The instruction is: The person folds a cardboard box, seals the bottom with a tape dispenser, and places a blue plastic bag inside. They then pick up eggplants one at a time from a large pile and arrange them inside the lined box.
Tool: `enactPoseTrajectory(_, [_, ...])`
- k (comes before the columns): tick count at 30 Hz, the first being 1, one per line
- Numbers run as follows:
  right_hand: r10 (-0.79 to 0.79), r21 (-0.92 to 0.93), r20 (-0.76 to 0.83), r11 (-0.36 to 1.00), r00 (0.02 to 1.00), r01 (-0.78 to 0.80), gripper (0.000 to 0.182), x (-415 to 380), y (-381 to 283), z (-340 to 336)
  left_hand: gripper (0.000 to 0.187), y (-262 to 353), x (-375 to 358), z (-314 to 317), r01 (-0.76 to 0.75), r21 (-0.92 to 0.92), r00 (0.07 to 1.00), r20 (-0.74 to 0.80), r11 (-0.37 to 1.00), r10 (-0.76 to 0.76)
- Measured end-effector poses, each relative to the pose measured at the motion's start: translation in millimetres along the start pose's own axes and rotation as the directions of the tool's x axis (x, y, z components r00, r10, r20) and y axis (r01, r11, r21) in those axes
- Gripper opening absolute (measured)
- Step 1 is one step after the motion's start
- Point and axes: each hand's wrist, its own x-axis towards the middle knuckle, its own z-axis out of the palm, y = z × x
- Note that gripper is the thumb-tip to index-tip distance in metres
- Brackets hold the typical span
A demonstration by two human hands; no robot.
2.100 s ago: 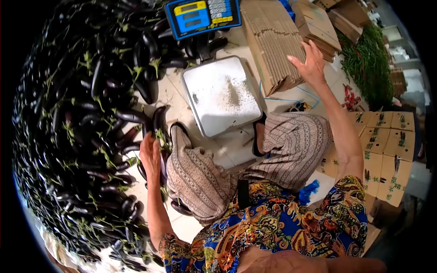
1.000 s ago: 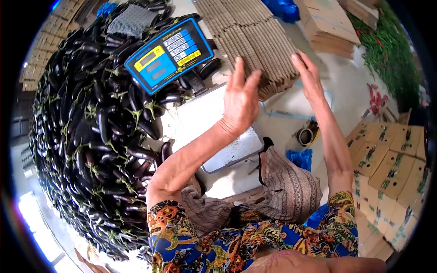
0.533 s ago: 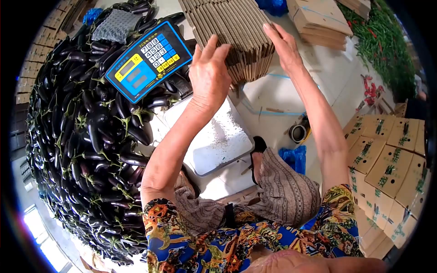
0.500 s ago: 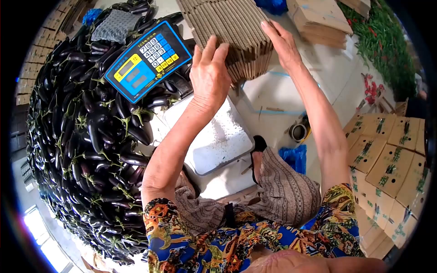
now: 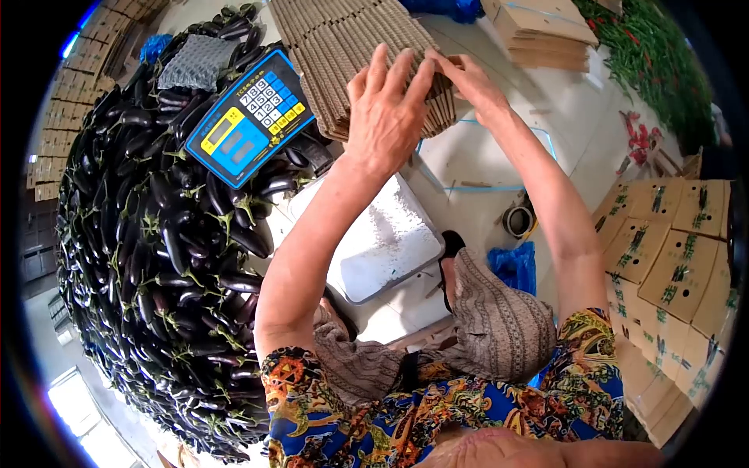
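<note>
Fingers of the left hand [image 5: 388, 117] spread, those of the right hand [image 5: 477, 90] bunched, any pinch indiscernible, at the near end of flattened cartons [image 5: 335, 47] beyond the scale platform [image 5: 390, 249]; even pressure should keep edges aligned.

A broad heap of dark eggplants [image 5: 156, 257] covers the left side, with a sheet of bubble wrap [image 5: 197, 62] on its far part. At its right edge, the blue-framed keypad display [image 5: 250, 117] stands tilted beyond a white weighing platform [image 5: 382, 242] strewn with specks. To the right, a roll of tape [image 5: 516, 221] lies beyond crumpled blue plastic [image 5: 512, 267]. Closed, green-marked cartons [image 5: 663, 261] are stacked at the right; red peppers [image 5: 641, 140] and a green pile [image 5: 651, 70] lie farther off.
</note>
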Motion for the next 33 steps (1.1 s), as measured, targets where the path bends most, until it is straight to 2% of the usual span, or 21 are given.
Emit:
enactPoseTrajectory(2, [0.044, -0.025, 0.004, 0.999, 0.999, -0.044, 0.076, 2.4, -1.3, -2.6, 0.057, -8.4, 10.0, 21.4, -0.054, -0.05, 0.998, -0.017, 0.997, 0.053])
enactPoseTrajectory(5, [0.14, -0.038, 0.024, 0.99, 0.99, -0.139, 0.069, 4.7, -9.0, -10.7, 0.067, -15.0, 17.2, 21.1, 0.044, -0.127, 0.994, 0.102, 0.991, -0.031])
enactPoseTrajectory(8, [0.124, 0.207, -0.014, 0.971, 0.992, -0.118, 0.065, 11.4, 6.1, -12.6, 0.064, -13.7, 17.2, 19.0, 0.028, -0.083, 0.997, 0.072, 0.996, -0.022])
enactPoseTrajectory(9, [0.062, 0.278, -0.031, 0.959, 0.998, -0.051, 0.058, 12.3, 11.3, -9.7, 0.057, -14.8, 19.1, 20.9, 0.023, -0.058, 0.998, 0.065, 0.998, -0.019])
enactPoseTrajectory(12, [-0.063, 0.304, 0.045, 0.952, 0.997, 0.047, 0.049, 5.4, 19.3, -17.7, 0.052, -27.3, 26.9, 24.2, 0.061, -0.215, 0.997, 0.059, 0.975, -0.05])
enactPoseTrajectory(13, [-0.076, 0.298, -0.014, 0.951, 0.997, 0.077, 0.039, 1.4, 18.1, -17.9, 0.051, -32.1, 29.4, 23.9, 0.054, -0.278, 0.997, 0.06, 0.959, -0.039])
enactPoseTrajectory(16, [-0.097, 0.141, -0.124, 0.983, 0.988, 0.114, 0.031, -8.0, 18.2, -19.4, 0.055, -31.7, 38.6, 20.3, 0.093, -0.167, 0.98, 0.188, 0.982, -0.061])
enactPoseTrajectory(17, [-0.189, 0.167, -0.118, 0.964, 0.975, 0.207, 0.027, -5.6, 27.3, -18.4, 0.056, -33.6, 44.5, 21.1, 0.12, -0.15, 0.971, 0.225, 0.982, -0.084])
enactPoseTrajectory(18, [-0.198, 0.208, -0.142, 0.952, 0.97, 0.225, 0.025, -6.9, 31.5, -13.2, 0.057, -32.9, 49.8, 21.0, 0.121, -0.112, 0.961, 0.263, 0.986, -0.088])
enactPoseTrajectory(20, [-0.227, 0.083, -0.145, 0.967, 0.963, 0.241, 0.028, -8.7, 45.5, -9.7, 0.059, -32.4, 57.2, 21.1, 0.13, -0.033, 0.935, 0.337, 0.991, -0.112])
enactPoseTrajectory(21, [-0.288, -0.097, -0.145, 0.956, 0.947, 0.276, 0.031, -19.1, 42.1, -8.8, 0.06, -33.6, 59.3, 23.6, 0.109, -0.017, 0.942, 0.321, 0.994, -0.097])
enactPoseTrajectory(24, [-0.335, -0.131, -0.175, 0.94, 0.926, 0.315, 0.033, -20.5, 61.6, 9.2, 0.061, -36.7, 61.1, 26.3, 0.103, -0.032, 0.93, 0.359, 0.994, -0.085])
enactPoseTrajectory(25, [-0.46, -0.324, -0.206, 0.865, 0.863, 0.384, 0.037, -24.3, 61.9, 13.3, 0.06, -35.3, 61.1, 26.9, 0.101, -0.017, 0.931, 0.353, 0.995, -0.089])
enactPoseTrajectory(27, [-0.408, -0.296, -0.189, 0.891, 0.893, 0.344, 0.04, -20.4, 54.1, 12.6, 0.06, -30.8, 61.8, 27.9, 0.097, 0.011, 0.936, 0.339, 0.995, -0.095])
enactPoseTrajectory(31, [-0.25, -0.178, -0.107, 0.957, 0.962, 0.228, 0.047, -19.7, 37.3, 2.3, 0.06, -34.5, 55.8, 32.1, 0.1, -0.043, 0.958, 0.274, 0.994, -0.085])
enactPoseTrajectory(33, [-0.309, -0.172, -0.075, 0.94, 0.948, 0.293, 0.05, -20.2, 42.6, 6.3, 0.061, -34.8, 52.8, 34.2, 0.089, -0.062, 0.968, 0.242, 0.994, -0.072])
